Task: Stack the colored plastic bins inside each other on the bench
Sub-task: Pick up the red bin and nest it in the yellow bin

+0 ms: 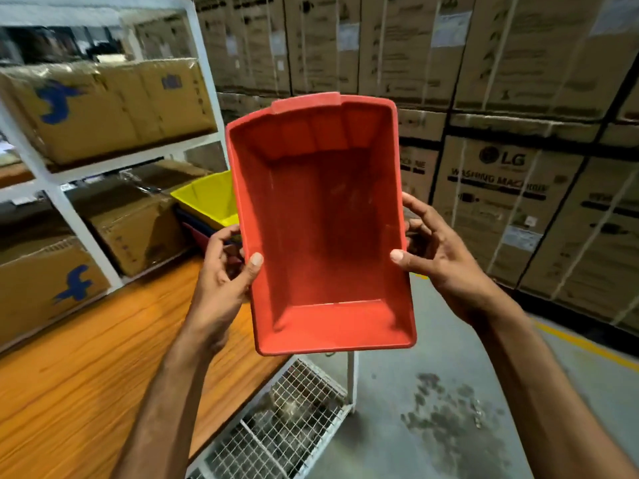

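Red bin (321,236): plastic, empty, held in the air over the near right edge of the bench (103,357), open mouth tilted toward the camera. Long axis runs near to far; the near short wall is lowest in view, the far short wall carries a lip.

Yellow bin (207,198): on the far part of the bench, left of and beyond the red bin, sitting in what appears to be a darker bin beneath it; the red bin hides most of this stack. Judged destination, so the carry goes far and left.

Left hand (224,271): closed on the red bin's left long rim, thumb inside the wall, fingers curled behind. This hand is nearer the stack.

Right hand (435,250): closed on the right long rim, thumb on the inner edge, fingers outside.

Surroundings: shelving (62,188) with cartons (103,108) left; stacked appliance cartons (501,202) far right.
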Demonstrator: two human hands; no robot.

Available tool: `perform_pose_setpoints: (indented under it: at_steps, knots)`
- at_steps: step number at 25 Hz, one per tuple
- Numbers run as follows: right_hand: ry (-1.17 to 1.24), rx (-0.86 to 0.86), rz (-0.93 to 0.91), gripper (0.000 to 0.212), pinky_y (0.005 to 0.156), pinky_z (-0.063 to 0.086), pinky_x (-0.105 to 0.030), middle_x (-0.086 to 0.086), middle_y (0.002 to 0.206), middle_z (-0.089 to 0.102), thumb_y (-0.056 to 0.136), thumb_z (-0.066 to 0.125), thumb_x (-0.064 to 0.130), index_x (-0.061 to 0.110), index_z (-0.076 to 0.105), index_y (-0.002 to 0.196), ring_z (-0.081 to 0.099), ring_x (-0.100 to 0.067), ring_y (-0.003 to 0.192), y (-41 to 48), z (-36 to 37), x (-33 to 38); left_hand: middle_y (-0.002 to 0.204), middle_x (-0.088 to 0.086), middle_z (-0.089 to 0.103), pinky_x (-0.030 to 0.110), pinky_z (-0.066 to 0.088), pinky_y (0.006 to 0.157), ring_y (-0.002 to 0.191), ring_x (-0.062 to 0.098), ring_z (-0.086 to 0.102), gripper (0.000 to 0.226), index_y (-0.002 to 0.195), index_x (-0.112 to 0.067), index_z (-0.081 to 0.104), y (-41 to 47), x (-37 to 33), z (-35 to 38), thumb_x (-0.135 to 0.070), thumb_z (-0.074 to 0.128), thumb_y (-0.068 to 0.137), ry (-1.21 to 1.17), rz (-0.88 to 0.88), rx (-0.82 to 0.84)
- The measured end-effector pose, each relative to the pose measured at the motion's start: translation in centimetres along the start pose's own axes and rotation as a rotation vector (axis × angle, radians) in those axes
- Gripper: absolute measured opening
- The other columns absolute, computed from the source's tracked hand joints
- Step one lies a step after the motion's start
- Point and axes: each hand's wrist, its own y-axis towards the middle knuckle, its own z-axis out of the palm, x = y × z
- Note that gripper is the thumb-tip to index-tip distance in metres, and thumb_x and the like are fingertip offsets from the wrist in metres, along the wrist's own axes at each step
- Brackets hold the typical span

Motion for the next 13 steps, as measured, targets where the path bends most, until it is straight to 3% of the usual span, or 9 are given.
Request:
perform_pose_setpoints:
  at_steps: [2,5,8,11,13]
  knots:
    - [0.027,0.048,-0.04,0.078,0.107,0.049,-0.057,-0.031,0.136,0.049,0.09,0.072,-0.004,0.038,0.047,0.151,0.054,-0.05,0.121,4.7,-1.5,-0.7,0.101,-0.021,0.069,0.031,0.059,0.076,0.1,0.003,0.063,0.041,0.135,-0.022,0.048,1.9,-0.2,1.5,-0.011,0.062,0.098,-0.02,0.024,-0.086]
    - [0.104,0.136,-0.059,0.068,0.104,0.049,-0.062,-0.034,0.14,0.048,0.088,0.075,-0.003,0.026,0.053,0.146,0.059,-0.037,0.114,11.9,-3.5,-1.3,0.112,-0.004,0.066,0.039,0.053,0.09,0.106,0.013,0.062,0.04,0.135,-0.012,0.048,4.8,-0.9,3.3,-0.01,0.061,0.097,0.001,0.069,-0.221]
    - [0.16,0.248,-0.099,0.065,0.106,0.048,-0.064,-0.031,0.137,0.055,0.087,0.077,0.003,0.025,0.056,0.144,0.058,-0.032,0.111,18.2,-3.7,-1.6,0.115,-0.005,0.069,0.027,0.058,0.078,0.106,0.009,0.066,0.037,0.13,-0.019,0.052,7.5,-1.8,3.7,-0.019,0.064,0.095,0.007,0.084,-0.322]
    - [0.188,0.383,-0.14,0.071,0.109,0.049,-0.05,-0.018,0.122,0.062,0.089,0.075,0.005,0.036,0.051,0.149,0.055,-0.028,0.107,23.9,-2.6,-1.8,0.113,-0.009,0.069,0.021,0.056,0.076,0.103,0.003,0.066,0.029,0.12,-0.028,0.055,10.7,-2.5,3.0,-0.024,0.067,0.094,0.048,0.152,-0.444]
    - [0.175,0.455,-0.158,0.079,0.097,0.05,-0.042,-0.011,0.115,0.056,0.089,0.073,0.002,0.038,0.045,0.153,0.051,-0.024,0.103,27.9,-1.4,-1.7,0.119,-0.004,0.067,0.024,0.054,0.084,0.108,0.007,0.064,0.03,0.121,-0.026,0.056,13.5,-2.8,2.0,-0.028,0.07,0.095,0.079,0.208,-0.504]
